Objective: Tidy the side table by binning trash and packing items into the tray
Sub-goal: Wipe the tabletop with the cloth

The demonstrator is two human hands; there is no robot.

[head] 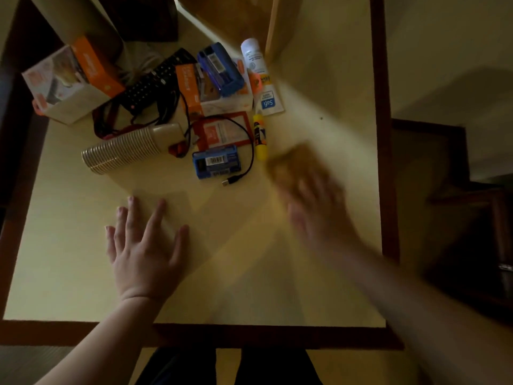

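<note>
Left hand [144, 245] nearest, flat on the table [69, 273], fingers spread, gripping nothing. Right hand [311, 201] badly blurred, at a brownish smear [294, 162] beside the glue stick [261, 140]; grip can't be told. Clutter sits at the far side; no tray identifiable. Risk: a fast sweep knocking the glue stick, or snagging the loose cable [247, 162] and dragging the blue box [215, 162]

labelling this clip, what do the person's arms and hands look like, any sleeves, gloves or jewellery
Both forearms are bare, no sleeves in view. The left hand shows no glove, ring or watch. The right hand is too motion-blurred to check for rings, but no glove or sleeve shows.
</note>
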